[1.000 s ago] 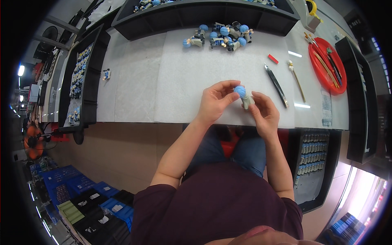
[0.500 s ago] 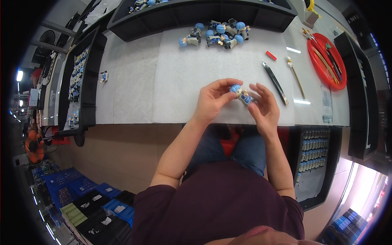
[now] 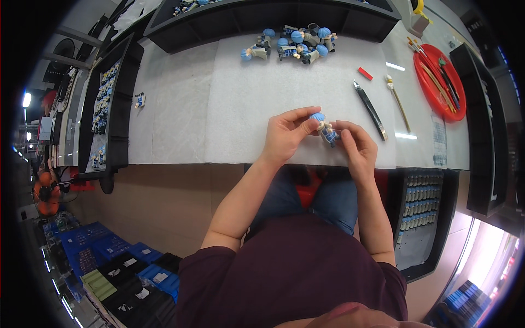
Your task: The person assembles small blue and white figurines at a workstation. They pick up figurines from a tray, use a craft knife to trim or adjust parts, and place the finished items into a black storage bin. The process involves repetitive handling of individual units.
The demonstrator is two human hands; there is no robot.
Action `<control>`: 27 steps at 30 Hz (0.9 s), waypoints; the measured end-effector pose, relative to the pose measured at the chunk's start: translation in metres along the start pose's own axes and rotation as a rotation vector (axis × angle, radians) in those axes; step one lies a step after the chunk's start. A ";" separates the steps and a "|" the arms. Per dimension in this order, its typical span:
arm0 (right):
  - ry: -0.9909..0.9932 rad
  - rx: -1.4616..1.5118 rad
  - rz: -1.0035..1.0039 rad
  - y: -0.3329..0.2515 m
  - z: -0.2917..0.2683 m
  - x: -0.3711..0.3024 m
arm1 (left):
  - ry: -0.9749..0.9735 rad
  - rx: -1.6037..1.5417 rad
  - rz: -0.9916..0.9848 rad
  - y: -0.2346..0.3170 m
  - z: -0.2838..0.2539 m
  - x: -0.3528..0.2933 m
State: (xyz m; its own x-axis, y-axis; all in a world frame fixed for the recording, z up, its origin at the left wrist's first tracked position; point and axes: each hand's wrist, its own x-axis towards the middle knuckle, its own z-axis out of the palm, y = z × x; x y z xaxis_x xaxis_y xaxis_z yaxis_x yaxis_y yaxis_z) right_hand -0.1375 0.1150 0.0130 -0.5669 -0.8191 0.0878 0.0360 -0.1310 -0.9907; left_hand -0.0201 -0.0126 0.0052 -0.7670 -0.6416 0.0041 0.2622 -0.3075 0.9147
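Above the white work sheet (image 3: 251, 104), your left hand (image 3: 285, 134) pinches a blue-haired figurine (image 3: 328, 134) by its head; your right hand (image 3: 358, 146) has curved fingers at its lower end, grip not determinable.

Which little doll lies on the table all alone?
The small doll near the left black tray. Other dolls lie grouped; the held doll isn't lying down.

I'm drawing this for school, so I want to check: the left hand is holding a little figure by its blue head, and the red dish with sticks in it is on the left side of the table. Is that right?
Not quite: the head view shows the red dish on the right side of the table. The rest is right.
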 end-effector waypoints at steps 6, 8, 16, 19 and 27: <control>0.012 -0.092 -0.029 0.005 0.001 -0.001 | -0.002 0.001 0.002 0.000 0.002 -0.001; 0.012 -0.137 -0.050 0.005 0.002 -0.002 | -0.004 0.012 0.004 0.000 0.002 -0.001; -0.094 0.020 -0.065 0.004 0.001 -0.002 | -0.004 -0.088 -0.028 0.000 0.001 0.000; -0.073 0.023 -0.088 0.009 0.002 -0.003 | -0.032 -0.067 -0.042 0.003 0.001 0.001; -0.043 -0.004 -0.121 0.010 0.003 -0.004 | -0.058 -0.014 -0.061 0.003 0.001 0.001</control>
State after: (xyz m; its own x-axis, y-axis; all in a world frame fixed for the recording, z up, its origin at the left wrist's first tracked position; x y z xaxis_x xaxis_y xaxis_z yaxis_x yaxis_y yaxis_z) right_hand -0.1318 0.1153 0.0030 -0.5312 -0.8206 0.2106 -0.0340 -0.2277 -0.9731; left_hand -0.0207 -0.0135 0.0083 -0.8144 -0.5797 -0.0276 0.2219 -0.3549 0.9082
